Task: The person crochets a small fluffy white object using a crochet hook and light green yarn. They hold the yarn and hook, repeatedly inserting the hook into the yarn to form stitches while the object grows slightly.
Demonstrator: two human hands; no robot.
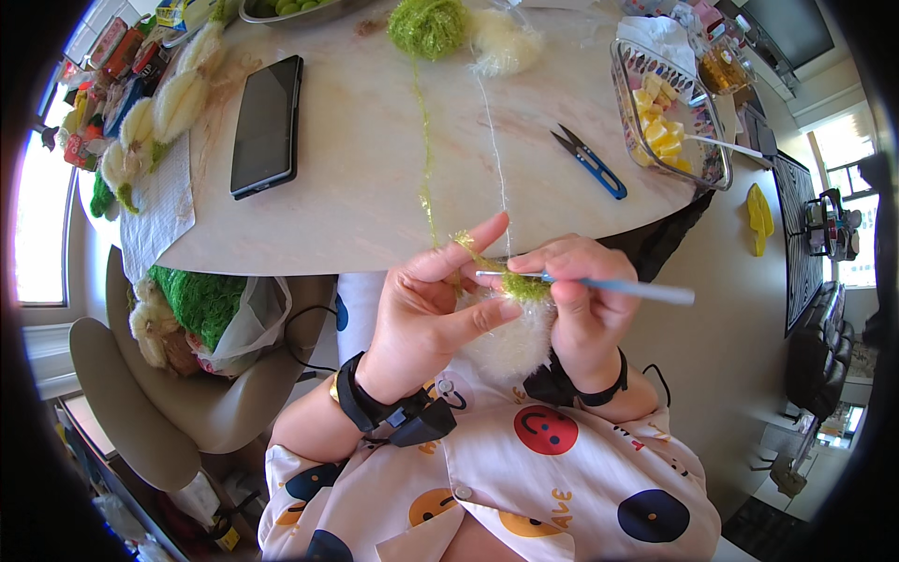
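My right hand [593, 298] grips a crochet hook with a blue-grey handle [642, 289], its metal tip pointing left across the work. Between thumb and fingers my left hand [449, 302] pinches the green top edge of a fuzzy crocheted piece [516, 337], cream below and green above. Green yarn runs from that hand up to a green yarn ball [427, 28] at the table's far side. A thin white strand leads from the work to a fluffy cream yarn ball [507, 42]. Blue-handled thread snips [590, 161] lie with their blades apart, right of the strands.
On the marble-look table [351, 211] lie a dark smartphone [267, 126] and a glass dish [716, 175] of cut fruit. Finished-looking cream fuzzy pieces [182, 105] line the left side. A chair [133, 400] at left holds a plastic bag [256, 323] with green knitting.
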